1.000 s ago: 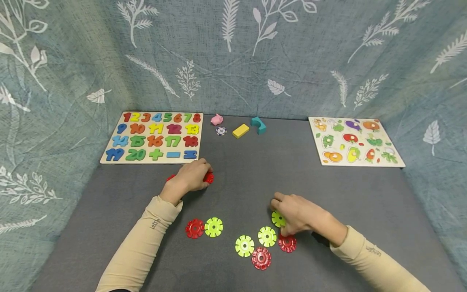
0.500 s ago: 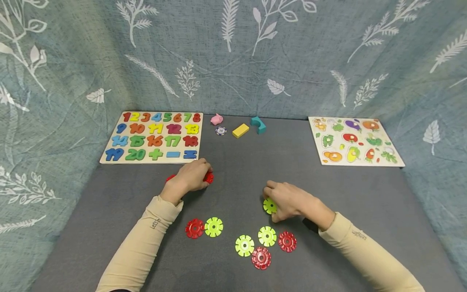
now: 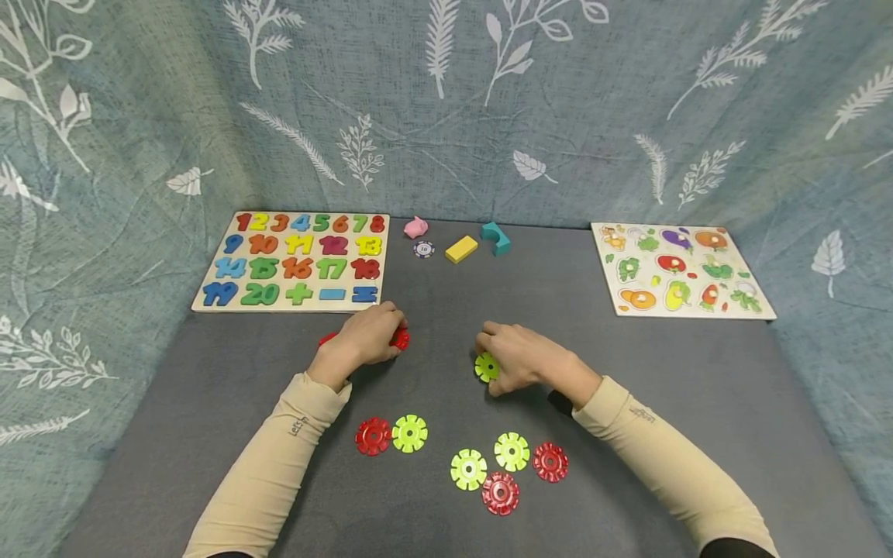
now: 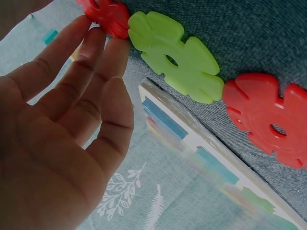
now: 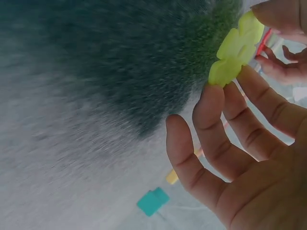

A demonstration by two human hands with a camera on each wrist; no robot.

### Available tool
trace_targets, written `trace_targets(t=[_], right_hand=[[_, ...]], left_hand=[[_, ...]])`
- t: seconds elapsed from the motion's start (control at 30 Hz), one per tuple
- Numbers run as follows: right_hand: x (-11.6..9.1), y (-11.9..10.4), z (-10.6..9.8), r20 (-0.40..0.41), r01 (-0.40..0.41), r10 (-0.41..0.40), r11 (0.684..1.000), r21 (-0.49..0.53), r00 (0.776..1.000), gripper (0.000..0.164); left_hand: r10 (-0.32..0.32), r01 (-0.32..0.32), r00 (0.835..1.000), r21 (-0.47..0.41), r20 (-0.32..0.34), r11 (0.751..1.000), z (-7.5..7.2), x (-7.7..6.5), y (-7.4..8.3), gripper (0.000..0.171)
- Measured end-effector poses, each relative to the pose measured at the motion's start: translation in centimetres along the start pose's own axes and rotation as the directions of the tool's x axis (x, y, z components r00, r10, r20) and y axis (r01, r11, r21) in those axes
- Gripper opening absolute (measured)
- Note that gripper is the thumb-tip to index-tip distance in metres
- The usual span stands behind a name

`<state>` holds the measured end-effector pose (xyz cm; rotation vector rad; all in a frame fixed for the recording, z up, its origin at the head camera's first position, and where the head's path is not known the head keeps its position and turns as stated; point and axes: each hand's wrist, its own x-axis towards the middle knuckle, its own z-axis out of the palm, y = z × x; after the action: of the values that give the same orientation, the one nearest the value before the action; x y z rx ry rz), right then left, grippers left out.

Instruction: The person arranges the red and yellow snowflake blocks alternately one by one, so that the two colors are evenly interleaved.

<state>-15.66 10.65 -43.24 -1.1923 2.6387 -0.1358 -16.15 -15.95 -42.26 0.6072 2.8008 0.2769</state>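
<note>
At the left, my left hand (image 3: 364, 335) pinches a red notched building disc (image 3: 401, 339) between thumb and fingers, low over the table. In the left wrist view its fingertips meet the edge of that disc (image 4: 106, 15); a green disc (image 4: 175, 55) and another red disc (image 4: 273, 120) continue in a row from it, mostly hidden under the hand in the head view. My right hand (image 3: 523, 356) grips a green notched disc (image 3: 487, 367) by its rim. In the right wrist view, thumb and fingers hold that disc (image 5: 235, 50) tilted above the table.
Nearer me lie a red disc (image 3: 373, 436) beside a green one (image 3: 409, 433), then more green (image 3: 468, 470) and red discs (image 3: 500, 494). A number board (image 3: 293, 263), pink pig (image 3: 415, 227), yellow block (image 3: 461, 249), teal arch (image 3: 495, 239) and vegetable board (image 3: 684, 271) stand behind.
My right hand has carried the green disc left and away from me, off the cluster of discs at the front right toward the left hand. My left hand stays in place.
</note>
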Motion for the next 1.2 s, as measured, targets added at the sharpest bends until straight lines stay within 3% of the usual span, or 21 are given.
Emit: trace_targets(t=[0.7,1.2], right_hand=[[6.2,-1.5,-0.2,-0.007,-0.022,0.021,0.999,-0.05,1.0,0.05],[8.7,-2.8,-0.4,0.003,-0.006,0.006,1.0,-0.03,1.0,0.047]], left_hand=[[-0.007,0.007,1.0,0.003,-0.015,1.0,0.0,-0.2,0.2,0.042],[-0.005,0.006,0.999,0.02,-0.035,1.0,0.1,-0.3,0.3,0.04]])
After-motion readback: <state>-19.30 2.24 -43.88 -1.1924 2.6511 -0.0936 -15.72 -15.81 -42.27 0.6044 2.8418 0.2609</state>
